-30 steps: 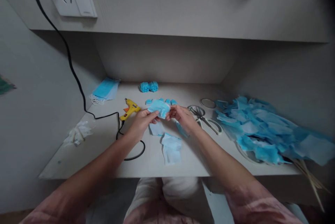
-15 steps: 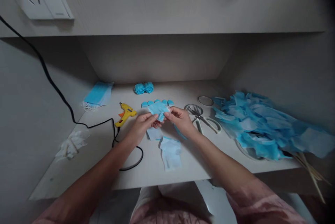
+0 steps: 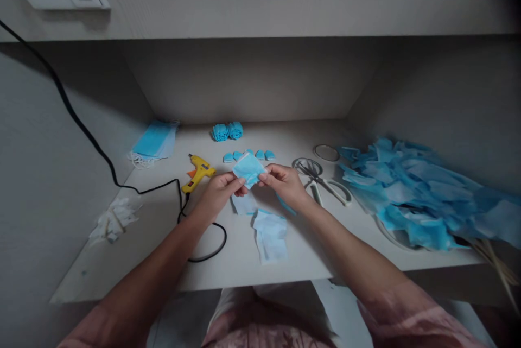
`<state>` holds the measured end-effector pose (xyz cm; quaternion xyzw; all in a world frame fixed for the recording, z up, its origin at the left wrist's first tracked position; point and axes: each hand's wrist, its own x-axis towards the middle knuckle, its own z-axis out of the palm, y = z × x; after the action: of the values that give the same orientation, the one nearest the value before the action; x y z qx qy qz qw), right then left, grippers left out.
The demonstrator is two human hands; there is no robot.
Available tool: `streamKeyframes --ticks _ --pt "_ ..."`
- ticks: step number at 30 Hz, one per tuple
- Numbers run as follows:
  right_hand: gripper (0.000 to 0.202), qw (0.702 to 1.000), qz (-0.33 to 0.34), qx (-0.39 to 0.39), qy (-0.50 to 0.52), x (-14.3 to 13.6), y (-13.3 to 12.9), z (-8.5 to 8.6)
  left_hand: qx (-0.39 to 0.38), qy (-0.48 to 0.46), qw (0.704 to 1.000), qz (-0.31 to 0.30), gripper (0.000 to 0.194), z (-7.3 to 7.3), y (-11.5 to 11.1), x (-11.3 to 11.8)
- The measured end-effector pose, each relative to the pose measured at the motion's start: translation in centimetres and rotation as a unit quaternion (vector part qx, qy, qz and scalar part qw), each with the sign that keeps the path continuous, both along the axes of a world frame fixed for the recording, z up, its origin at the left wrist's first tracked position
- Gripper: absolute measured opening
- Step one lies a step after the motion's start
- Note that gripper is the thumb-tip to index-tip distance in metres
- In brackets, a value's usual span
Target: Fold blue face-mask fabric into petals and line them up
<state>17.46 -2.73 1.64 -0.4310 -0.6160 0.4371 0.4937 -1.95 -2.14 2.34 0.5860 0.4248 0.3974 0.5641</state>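
While it is held above the desk, the blue fabric piece is pinched by closed fingers of left hand and right hand.

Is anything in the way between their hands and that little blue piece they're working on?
No. The left hand and right hand both already pinch the blue piece by its edges, above the desk. Nothing visible sits between fingers and fabric.

Your left hand and right hand have drawn closer together on the blue fabric piece, now a flatter, squarer fold.
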Motion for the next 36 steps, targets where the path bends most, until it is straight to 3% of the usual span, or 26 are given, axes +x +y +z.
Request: streamKeyframes --ticks 8,14,23,33,36 --pt "0.036 0.999 0.049 -0.020 0.009 0.5 0.4 -0.1 0.031 0.058 0.998 -0.010 0.026 -0.1 0.4 -0.6" --pt "0.042 0.978 0.129 -0.095 0.137 0.0 0.0 0.4 0.022 0.080 0.996 -0.038 0.029 -0.3 0.0 -0.4" --pt "0.030 0.991 0.012 -0.061 0.117 -0.7 -0.4 0.3 0.032 0.129 0.988 -0.078 0.032 0.1 -0.3 -0.3" --pt "0.030 0.998 -0.001 -0.038 0.049 -1.0 -0.7 -0.1 0.037 0.034 0.997 0.051 0.025 -0.8 0.4 -0.3" --pt "0.031 0.999 -0.014 -0.026 0.037 -1.0 -0.7 -0.2 0.045 0.033 0.997 0.059 0.026 -0.8 0.4 -0.3"
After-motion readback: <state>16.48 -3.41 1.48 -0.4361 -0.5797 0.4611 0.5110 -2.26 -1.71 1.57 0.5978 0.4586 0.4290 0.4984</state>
